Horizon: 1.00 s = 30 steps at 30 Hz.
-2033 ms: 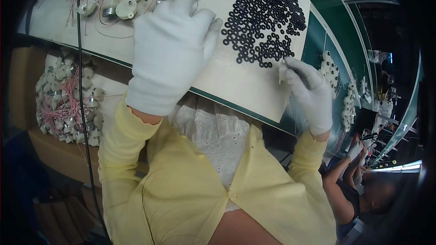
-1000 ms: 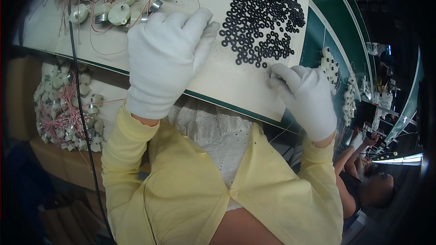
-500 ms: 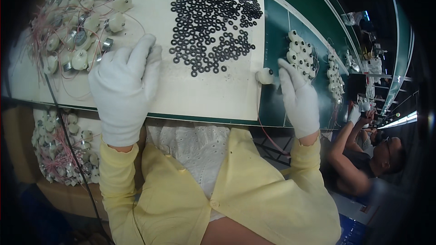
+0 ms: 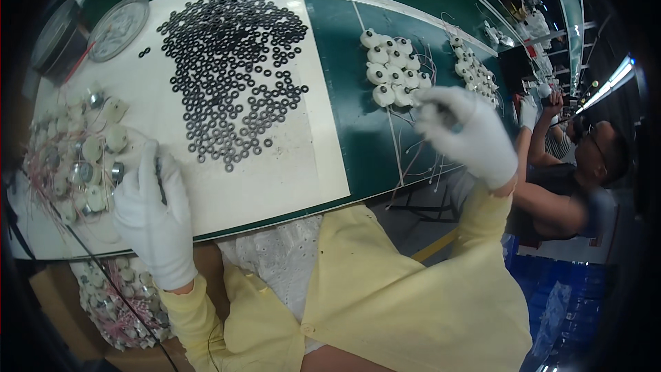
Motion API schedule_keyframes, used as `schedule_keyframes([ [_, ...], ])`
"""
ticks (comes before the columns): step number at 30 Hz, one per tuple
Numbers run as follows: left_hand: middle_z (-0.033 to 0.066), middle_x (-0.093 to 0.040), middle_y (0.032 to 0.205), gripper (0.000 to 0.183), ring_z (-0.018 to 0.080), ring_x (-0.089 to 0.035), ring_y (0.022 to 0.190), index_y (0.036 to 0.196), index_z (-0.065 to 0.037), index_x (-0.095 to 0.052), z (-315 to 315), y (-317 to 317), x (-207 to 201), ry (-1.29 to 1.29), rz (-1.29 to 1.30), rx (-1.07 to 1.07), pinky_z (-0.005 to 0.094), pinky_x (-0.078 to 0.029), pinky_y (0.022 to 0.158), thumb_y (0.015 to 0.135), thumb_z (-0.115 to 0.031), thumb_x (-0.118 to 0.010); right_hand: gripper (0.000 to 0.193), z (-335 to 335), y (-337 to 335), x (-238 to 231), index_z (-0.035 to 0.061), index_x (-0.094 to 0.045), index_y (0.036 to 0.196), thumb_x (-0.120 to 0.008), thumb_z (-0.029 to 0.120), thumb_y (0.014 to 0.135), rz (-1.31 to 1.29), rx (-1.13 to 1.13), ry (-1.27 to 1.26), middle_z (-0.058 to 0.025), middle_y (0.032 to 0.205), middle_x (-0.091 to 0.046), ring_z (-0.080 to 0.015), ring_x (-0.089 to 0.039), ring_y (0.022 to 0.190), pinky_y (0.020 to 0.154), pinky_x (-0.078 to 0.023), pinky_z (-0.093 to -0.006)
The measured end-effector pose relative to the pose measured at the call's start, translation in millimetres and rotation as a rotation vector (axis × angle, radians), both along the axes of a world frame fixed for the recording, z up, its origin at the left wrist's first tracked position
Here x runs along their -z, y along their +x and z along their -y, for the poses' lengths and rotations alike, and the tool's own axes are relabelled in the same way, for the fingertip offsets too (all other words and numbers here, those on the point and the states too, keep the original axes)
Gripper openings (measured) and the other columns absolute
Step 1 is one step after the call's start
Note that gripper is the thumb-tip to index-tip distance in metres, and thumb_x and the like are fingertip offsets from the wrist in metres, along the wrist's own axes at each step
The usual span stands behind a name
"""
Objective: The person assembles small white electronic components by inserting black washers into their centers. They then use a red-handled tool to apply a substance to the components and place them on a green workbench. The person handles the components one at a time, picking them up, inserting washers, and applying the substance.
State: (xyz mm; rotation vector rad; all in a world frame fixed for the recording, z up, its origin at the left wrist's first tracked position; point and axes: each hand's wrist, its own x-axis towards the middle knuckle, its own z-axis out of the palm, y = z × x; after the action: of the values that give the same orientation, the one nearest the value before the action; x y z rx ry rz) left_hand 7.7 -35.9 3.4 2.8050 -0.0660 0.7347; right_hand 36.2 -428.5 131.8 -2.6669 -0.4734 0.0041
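My left hand (image 4: 155,213), in a white glove, is over the left part of the white board with its fingers drawn together. A dark streak shows between thumb and fingers; I cannot make out what it is. Beside it lies a loose pile of small cream-white motors (image 4: 93,148) with silver cans and pink wires. My right hand (image 4: 468,138), also gloved and slightly blurred, has curled fingers at the near right corner of a tight group of white motors (image 4: 392,72) with black tops. Whatever its fingers hold is hidden. Many black rings (image 4: 220,76) are spread over the white board (image 4: 275,189).
A second group of white motors (image 4: 475,72) stands farther right on the green table (image 4: 337,34). A clear round lid (image 4: 120,27) and a dark tub (image 4: 62,38) are at the far left. Below the table edge is a bag of motors (image 4: 124,300). A co-worker (image 4: 578,186) sits at right.
The view has swung right. The single white motor that stood at the board's right edge is gone from there. My right hand has curled its fingers at the group; my left hand has come nearer the table edge.
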Motion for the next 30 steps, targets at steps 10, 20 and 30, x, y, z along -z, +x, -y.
schedule_keyframes([
  [10,0.0142,-0.067,0.096,0.033,0.0348,-0.060,0.085,0.130,-0.004,-0.068,-1.1,-1.2,0.0,-0.021,0.003,0.031,0.0453,-0.048,0.077,0.097,-0.012,-0.069,0.043,123.1,87.9,42.8,0.0099,-0.071,0.128,-0.067,0.002,0.086,-0.034,0.056,-0.099,-0.0094,0.105,-0.068,-0.0230,-0.069,0.093,0.086,-0.055,-0.0338],
  [20,0.0105,-0.061,0.087,0.029,0.0328,-0.056,0.078,0.121,-0.005,-0.070,2.7,-0.7,-1.3,0.017,0.097,0.071,0.0450,-0.047,0.071,0.093,-0.011,-0.072,0.064,125.8,91.2,48.2,0.0068,-0.062,0.141,-0.050,-0.009,0.080,-0.147,0.178,0.067,-0.0125,0.124,-0.070,-0.0225,-0.068,0.108,0.098,-0.052,-0.0327],
  [30,0.0139,-0.069,0.115,0.030,0.0282,-0.064,0.096,0.130,-0.001,-0.065,-4.7,-9.0,-35.8,-0.340,0.153,0.122,0.0386,-0.051,0.087,0.103,-0.014,-0.061,0.040,-26.9,72.2,-27.4,0.0065,-0.067,0.124,-0.067,0.002,0.084,0.587,-0.321,-0.002,-0.0124,0.102,-0.071,-0.0312,-0.068,0.081,0.067,-0.051,-0.0387],
])
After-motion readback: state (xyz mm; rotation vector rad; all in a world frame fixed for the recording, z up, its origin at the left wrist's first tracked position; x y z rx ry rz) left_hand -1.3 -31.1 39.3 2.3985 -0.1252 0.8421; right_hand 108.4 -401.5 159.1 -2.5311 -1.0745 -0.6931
